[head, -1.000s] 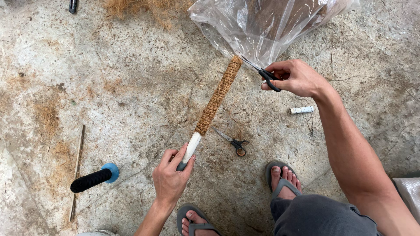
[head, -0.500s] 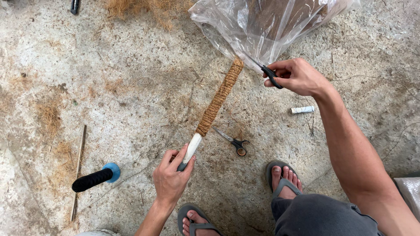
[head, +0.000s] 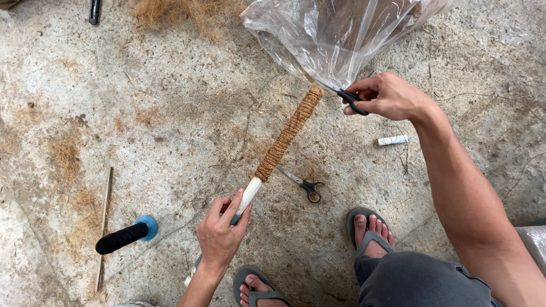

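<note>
Pole [head: 287, 133] top hidden by plastic bag [head: 335, 34].

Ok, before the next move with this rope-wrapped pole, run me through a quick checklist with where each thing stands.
1. Left hand grips the bare white end of the pole: ok.
2. Right hand holds black-handled scissors at the pole's top: ok.
3. Blades open or shut: cannot tell.
4. Rope wrap reaches the top end: ok.
5. Plastic bag clear of the blades: not ok, it lies right against them.
6. Spare scissors on the floor, clear of the feet: ok.
</note>
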